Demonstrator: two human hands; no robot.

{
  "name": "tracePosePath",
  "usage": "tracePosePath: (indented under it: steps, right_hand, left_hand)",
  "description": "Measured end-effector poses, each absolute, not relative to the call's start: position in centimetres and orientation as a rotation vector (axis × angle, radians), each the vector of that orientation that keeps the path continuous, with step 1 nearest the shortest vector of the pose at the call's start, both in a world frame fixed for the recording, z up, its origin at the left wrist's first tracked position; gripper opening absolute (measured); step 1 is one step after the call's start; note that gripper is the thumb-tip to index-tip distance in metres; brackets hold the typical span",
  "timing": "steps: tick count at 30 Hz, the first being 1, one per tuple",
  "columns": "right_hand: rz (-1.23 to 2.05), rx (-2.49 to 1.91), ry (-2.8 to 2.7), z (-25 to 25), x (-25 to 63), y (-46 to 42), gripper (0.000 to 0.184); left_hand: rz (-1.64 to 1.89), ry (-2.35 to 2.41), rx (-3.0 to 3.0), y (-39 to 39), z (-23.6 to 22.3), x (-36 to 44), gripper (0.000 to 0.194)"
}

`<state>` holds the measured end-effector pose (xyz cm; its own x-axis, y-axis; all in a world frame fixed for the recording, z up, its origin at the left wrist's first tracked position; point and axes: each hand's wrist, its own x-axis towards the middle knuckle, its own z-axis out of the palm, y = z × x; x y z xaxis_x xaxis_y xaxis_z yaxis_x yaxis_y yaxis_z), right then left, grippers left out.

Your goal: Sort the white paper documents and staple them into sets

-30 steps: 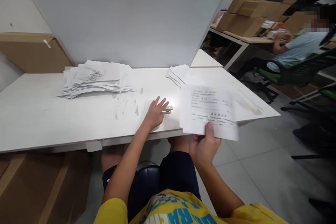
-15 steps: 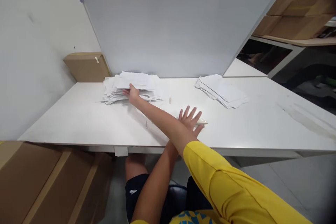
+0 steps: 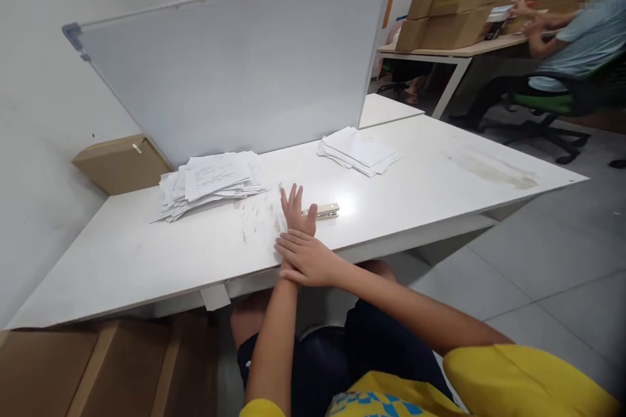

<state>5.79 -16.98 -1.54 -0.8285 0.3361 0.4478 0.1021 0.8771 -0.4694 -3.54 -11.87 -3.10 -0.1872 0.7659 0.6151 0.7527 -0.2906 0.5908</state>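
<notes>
My left hand (image 3: pixel 297 214) rests on the white table with its fingers apart, next to a beige stapler (image 3: pixel 328 210). Part of the stapler is hidden behind the thumb. Across my left wrist lies my right hand (image 3: pixel 309 258), its fingers stretched out and holding nothing. A thick, uneven stack of paper sheets (image 3: pixel 215 179) stands to the left, with a printed sheet on top. Farther right, a smaller pile of paper (image 3: pixel 359 151) lies near the whiteboard.
A whiteboard (image 3: pixel 235 71) leans along the table's (image 3: pixel 415 189) back edge. A cardboard box (image 3: pixel 122 163) is at the back left, with more cardboard (image 3: pixel 132 358) below the front edge. A person (image 3: pixel 581 45) sits at another desk, right, near cardboard boxes (image 3: pixel 440 19).
My right hand held a printed sheet at the right, then reached to the left stack. It has since come back, without paper, onto my left wrist. The view has shifted.
</notes>
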Motion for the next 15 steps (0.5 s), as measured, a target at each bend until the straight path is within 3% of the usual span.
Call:
tracePosePath:
  steps: [3,7,10,15]
  right_hand:
    - [0.522,-0.364,-2.445,-2.1,9.0,-17.4,0.056]
    - [0.900,-0.448,-2.059,-1.4,9.7,-18.8,0.070]
    - [1.232,-0.472,-1.776,-1.1,9.7,-20.9,0.063]
    - [1.391,-0.353,-1.765,-1.9,9.8,-24.3,0.067]
  left_hand:
    - [1.487,1.811,1.856,-14.0,-1.9,-2.7,0.063]
    - [1.393,1.708,1.699,-19.4,-2.4,0.1,0.057]
    - [1.315,1.669,1.552,-23.9,-4.1,2.2,0.058]
    - [1.387,1.747,1.342,-27.8,-5.7,3.9,0.056]
